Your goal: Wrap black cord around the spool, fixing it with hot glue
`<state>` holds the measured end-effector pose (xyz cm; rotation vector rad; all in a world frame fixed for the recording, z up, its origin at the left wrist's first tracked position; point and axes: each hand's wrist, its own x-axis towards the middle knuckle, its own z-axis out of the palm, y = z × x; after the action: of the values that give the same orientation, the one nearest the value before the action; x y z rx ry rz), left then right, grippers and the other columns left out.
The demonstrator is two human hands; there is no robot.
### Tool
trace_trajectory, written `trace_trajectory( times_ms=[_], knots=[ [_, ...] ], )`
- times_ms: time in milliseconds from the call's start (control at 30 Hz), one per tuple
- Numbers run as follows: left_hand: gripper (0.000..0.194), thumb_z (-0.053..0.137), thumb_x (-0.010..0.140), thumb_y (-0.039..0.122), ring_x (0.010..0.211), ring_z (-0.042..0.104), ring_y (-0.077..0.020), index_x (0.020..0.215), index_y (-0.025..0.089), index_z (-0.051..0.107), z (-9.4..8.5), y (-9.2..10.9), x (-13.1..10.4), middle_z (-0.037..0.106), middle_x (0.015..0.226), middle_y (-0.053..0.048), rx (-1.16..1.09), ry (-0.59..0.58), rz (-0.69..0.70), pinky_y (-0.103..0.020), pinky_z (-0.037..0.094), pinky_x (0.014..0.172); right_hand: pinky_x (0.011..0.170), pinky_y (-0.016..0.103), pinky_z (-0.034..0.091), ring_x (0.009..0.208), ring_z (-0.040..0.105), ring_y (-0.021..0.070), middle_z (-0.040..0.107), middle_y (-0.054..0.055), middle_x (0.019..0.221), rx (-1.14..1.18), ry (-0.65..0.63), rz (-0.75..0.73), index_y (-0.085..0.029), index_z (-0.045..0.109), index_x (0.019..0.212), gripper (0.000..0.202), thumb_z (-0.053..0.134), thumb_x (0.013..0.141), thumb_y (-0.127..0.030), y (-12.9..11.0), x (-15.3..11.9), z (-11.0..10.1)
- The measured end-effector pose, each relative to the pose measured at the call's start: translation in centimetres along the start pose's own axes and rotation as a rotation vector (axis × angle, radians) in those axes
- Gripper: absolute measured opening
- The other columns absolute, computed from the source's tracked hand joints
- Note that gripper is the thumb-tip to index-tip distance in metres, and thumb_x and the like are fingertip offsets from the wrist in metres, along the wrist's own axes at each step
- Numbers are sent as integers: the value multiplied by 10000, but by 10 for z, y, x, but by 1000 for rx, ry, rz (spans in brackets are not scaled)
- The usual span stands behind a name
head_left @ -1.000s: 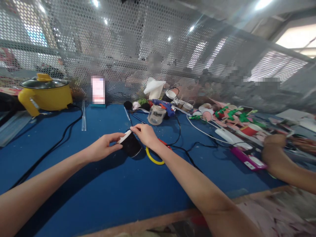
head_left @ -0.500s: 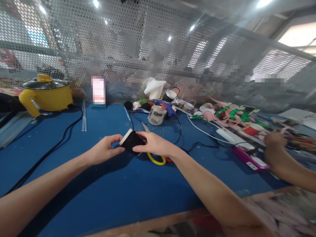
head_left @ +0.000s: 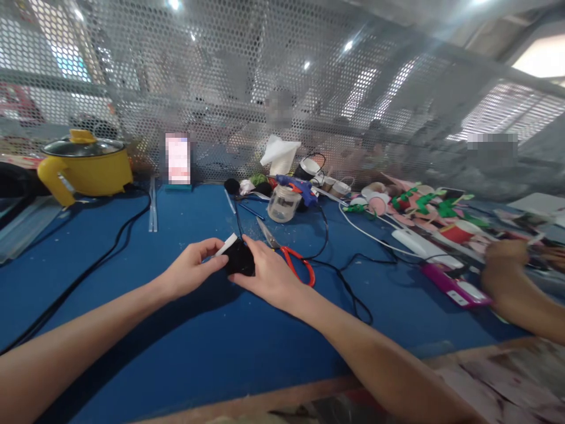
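A small cup-shaped piece wound with black yarn (head_left: pixel 239 259) and edged with a white rim (head_left: pixel 227 244) is held between my hands, tilted, just above the blue table. My left hand (head_left: pixel 198 262) pinches the white rim at its left side. Wrapped around the dark side from the right is my right hand (head_left: pixel 269 271), its thumb below and fingers above. A black strand (head_left: pixel 239 221) runs from the piece back toward a black yarn ball (head_left: pixel 232 186). Scissors (head_left: pixel 286 253) with a red handle lie beside my right hand, partly hidden by it.
Behind stand a clear jar (head_left: pixel 283 204), a blue glue gun (head_left: pixel 298 187) and a phone (head_left: pixel 178 159). A yellow pot (head_left: pixel 83 168) is at left. Cables, a purple box (head_left: pixel 454 285) and pink and green craft pieces (head_left: pixel 415 206) lie right, near another person's hand (head_left: pixel 505 259).
My right hand has shifted left and wrapped further over the black-wound piece. The scissors' red handle now shows more, while a yellow loop seen earlier is out of sight.
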<state>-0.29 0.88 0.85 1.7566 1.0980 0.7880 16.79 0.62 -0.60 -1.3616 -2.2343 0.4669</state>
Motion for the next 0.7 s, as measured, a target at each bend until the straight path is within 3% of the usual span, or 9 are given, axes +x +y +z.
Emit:
trace_trajectory(
  times_ms=[233,367,467,567,700],
  knots=[
    [194,436,748,325,661,436,-114,723,145,503,1,-1,-1,483,678,22,-16,13,-4,-236,337,651,807,427,405,1014,482,284,511,151,1078,-58,26,-40,-142,304,1270,732,618,648,-365,-3,-2,3],
    [195,437,747,326,636,404,-106,707,146,498,0,0,-1,460,655,30,-5,7,-12,-231,316,627,808,417,414,1008,489,280,509,157,1094,-18,7,-59,-112,328,1259,757,609,645,-453,0,-1,0],
    [191,445,741,327,634,399,-107,705,147,500,-1,1,-1,449,654,31,-8,-9,-15,-232,308,626,805,369,426,957,525,230,543,137,1062,71,76,-110,-107,449,1163,544,533,731,-426,5,2,-5],
    [183,450,736,320,643,404,-111,701,147,499,-1,2,-1,447,656,29,-25,-37,-30,-236,309,634,771,311,441,860,563,168,608,86,939,107,161,-158,-139,570,983,237,450,809,-247,10,6,-10],
    [172,459,725,307,637,394,-109,678,145,494,-1,5,-2,437,639,33,-27,-63,-40,-232,306,626,710,282,453,775,582,151,643,47,823,37,202,-217,-161,610,850,154,485,768,-126,14,8,-13]
  ],
)
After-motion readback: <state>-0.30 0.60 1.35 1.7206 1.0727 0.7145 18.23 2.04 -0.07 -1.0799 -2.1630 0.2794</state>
